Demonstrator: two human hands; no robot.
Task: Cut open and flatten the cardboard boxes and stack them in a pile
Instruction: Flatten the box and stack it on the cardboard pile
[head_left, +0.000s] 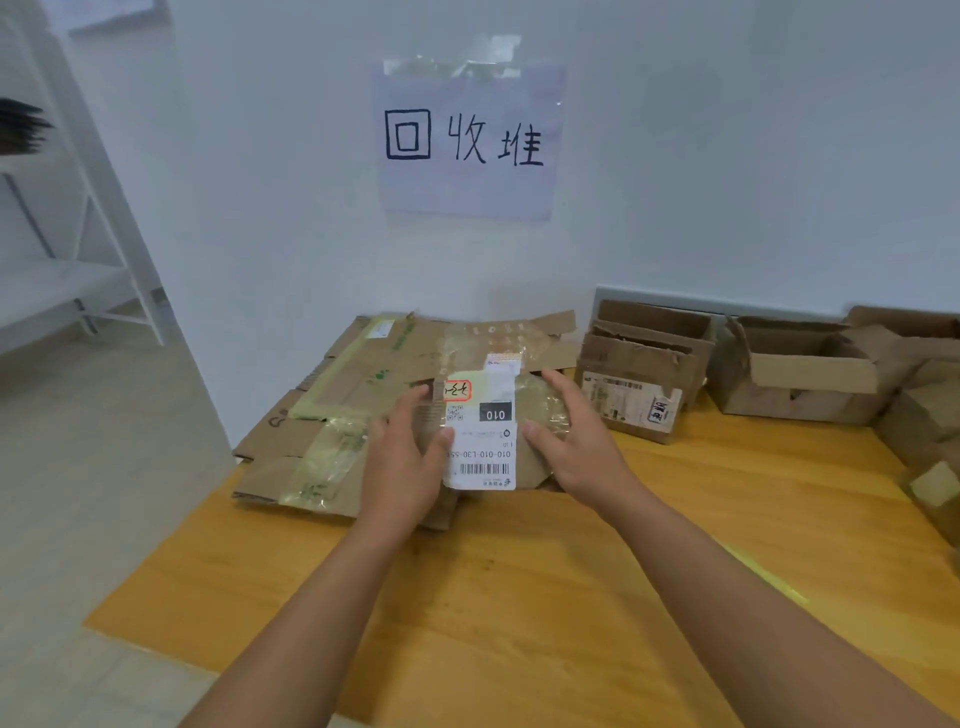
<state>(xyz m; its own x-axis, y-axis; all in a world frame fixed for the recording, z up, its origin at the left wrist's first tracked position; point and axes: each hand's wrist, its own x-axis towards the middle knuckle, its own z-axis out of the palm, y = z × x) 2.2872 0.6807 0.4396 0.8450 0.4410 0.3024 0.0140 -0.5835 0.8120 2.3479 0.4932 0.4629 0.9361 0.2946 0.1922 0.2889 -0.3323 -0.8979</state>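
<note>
Both hands, left grip (402, 457) and right grip (571, 436), press open-fingered on either side of the flattened brown cardboard box with a white shipping label (480, 431), probably squaring it between them atop the pile of flattened brown cardboard (332, 415) on the yellow wooden table (519, 597).

2 hands (400, 457), 1 pile of flattened boxes (332, 415), 1 paper sign (467, 140), and at least 4 unflattened boxes (639, 374).

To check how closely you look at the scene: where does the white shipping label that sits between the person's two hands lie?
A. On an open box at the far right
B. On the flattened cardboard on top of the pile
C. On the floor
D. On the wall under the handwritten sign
B: the white shipping label lies on the flattened cardboard topping the pile, between the left hand and right hand.
</note>
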